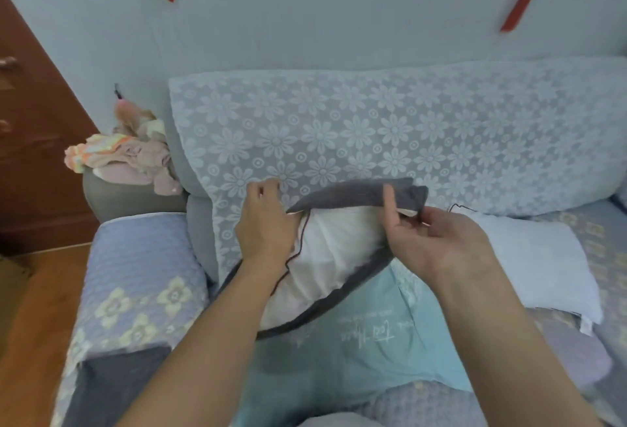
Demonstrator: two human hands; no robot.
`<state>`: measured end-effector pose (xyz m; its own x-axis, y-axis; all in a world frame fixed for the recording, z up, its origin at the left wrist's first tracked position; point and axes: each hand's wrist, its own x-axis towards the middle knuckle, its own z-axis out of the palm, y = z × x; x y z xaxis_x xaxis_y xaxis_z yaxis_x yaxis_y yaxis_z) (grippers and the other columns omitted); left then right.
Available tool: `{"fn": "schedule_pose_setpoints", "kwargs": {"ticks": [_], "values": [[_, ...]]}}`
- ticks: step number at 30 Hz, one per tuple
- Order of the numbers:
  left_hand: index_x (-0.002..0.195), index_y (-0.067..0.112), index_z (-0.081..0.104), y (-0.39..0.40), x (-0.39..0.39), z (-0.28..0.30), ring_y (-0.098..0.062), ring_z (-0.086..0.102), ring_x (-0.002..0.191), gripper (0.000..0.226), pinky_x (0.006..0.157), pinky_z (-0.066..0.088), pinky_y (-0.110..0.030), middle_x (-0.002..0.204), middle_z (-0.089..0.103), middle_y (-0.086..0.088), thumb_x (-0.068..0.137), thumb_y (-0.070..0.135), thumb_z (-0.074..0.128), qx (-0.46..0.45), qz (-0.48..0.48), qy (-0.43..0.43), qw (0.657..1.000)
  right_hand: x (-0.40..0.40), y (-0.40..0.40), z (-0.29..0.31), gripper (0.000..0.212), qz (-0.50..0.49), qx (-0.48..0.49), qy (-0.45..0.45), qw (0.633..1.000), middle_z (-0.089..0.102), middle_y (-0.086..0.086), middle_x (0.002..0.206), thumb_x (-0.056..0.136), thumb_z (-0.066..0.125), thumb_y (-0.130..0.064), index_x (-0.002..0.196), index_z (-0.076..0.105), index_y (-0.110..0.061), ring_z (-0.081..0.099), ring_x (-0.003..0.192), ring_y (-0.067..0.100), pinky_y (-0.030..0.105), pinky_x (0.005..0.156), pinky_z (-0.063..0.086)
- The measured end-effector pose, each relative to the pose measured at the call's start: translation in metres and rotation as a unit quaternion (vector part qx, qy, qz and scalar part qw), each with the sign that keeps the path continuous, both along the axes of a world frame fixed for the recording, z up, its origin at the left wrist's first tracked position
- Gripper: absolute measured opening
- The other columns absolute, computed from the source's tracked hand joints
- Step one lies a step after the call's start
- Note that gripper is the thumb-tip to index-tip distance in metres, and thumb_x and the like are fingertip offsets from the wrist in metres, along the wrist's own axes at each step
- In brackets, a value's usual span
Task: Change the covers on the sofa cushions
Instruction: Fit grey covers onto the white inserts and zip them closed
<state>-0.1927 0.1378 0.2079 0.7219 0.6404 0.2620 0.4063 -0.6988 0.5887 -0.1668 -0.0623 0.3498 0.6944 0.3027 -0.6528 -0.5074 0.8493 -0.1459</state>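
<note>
Armrest: a quilted lilac cover (142, 277) with pale flowers lies over the sofa arm at far left; a heap of pinkish clothes (135, 158) sits behind it.
Left hand (266, 223): palm down at the left edge of the cover's opening, fingers lightly bent and close together, their tips touching the lace backrest throw (373, 134); whether they hold the edge cannot be told.
White cushion insert (325, 250): half out of the cover, bare between the two hands, lying on the seat against the backrest.
Grey cushion cover (356, 192): its open mouth is stretched across the top of the insert, with the lower edge curving under it.
Right hand (437, 240): thumb and curled fingers pinch the cover's right corner, thumb upright against the fabric.
Second white insert (536, 257): bare, on the seat just right of the right hand.
</note>
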Motion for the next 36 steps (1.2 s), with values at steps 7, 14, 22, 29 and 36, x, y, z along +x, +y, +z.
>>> {"fn": "schedule_pose_setpoints", "kwargs": {"ticks": [7, 14, 22, 29, 36], "values": [[0.112, 0.014, 0.068, -0.03, -0.045, -0.075, -0.034, 0.06, 0.103, 0.022, 0.083, 0.051, -0.044, 0.111, 0.064, -0.01, 0.099, 0.023, 0.053, -0.016, -0.091, 0.073, 0.993, 0.031, -0.055, -0.024, 0.039, -0.101, -0.032, 0.033, 0.994, 0.069, 0.025, 0.098, 0.107, 0.025, -0.011, 0.113, 0.059, 0.007, 0.068, 0.09, 0.039, 0.049, 0.075, 0.058], [0.149, 0.038, 0.037, -0.148, -0.033, -0.111, -0.036, 0.052, 0.117, 0.063, 0.104, 0.04, -0.053, 0.137, 0.055, -0.005, 0.09, 0.062, 0.041, 0.107, -0.328, 0.207, 0.915, 0.041, -0.13, -0.079, 0.036, -0.074, -0.088, 0.119, 0.986, 0.062, 0.014, 0.067, 0.105, 0.028, -0.008, 0.081, 0.054, -0.001, 0.062, 0.069, 0.023, 0.03, 0.065, 0.052], [0.12, 0.046, 0.064, -0.185, -0.008, -0.142, -0.036, 0.054, 0.097, 0.063, 0.094, 0.038, -0.064, 0.114, 0.065, -0.003, 0.058, 0.042, 0.079, 0.198, -0.315, 0.305, 0.877, 0.052, -0.247, -0.193, 0.024, 0.234, -0.734, -0.19, 0.609, 0.049, -0.002, 0.082, 0.077, 0.071, -0.014, 0.088, 0.05, -0.016, 0.051, 0.071, 0.02, 0.025, 0.06, 0.045], [0.149, 0.047, 0.034, -0.201, 0.003, -0.112, -0.035, 0.028, 0.136, 0.058, 0.117, 0.01, -0.059, 0.155, 0.033, 0.003, 0.091, 0.054, 0.037, 0.118, -0.281, 0.348, 0.887, 0.086, -0.243, -0.239, 0.044, 0.247, -0.851, -0.436, 0.158, 0.052, 0.01, 0.093, 0.074, 0.069, -0.004, 0.117, 0.06, -0.01, 0.052, 0.079, 0.032, 0.04, 0.068, 0.043], [0.14, 0.015, 0.056, -0.126, -0.017, -0.105, -0.037, 0.053, 0.122, 0.045, 0.101, 0.048, -0.051, 0.135, 0.057, -0.014, 0.096, 0.02, 0.051, 0.089, -0.085, 0.182, 0.975, 0.121, -0.242, -0.213, 0.052, 0.231, -0.84, -0.476, 0.12, 0.057, 0.008, 0.094, 0.07, 0.068, 0.011, 0.118, 0.06, -0.008, 0.055, 0.079, 0.028, 0.03, 0.054, 0.036]]}}
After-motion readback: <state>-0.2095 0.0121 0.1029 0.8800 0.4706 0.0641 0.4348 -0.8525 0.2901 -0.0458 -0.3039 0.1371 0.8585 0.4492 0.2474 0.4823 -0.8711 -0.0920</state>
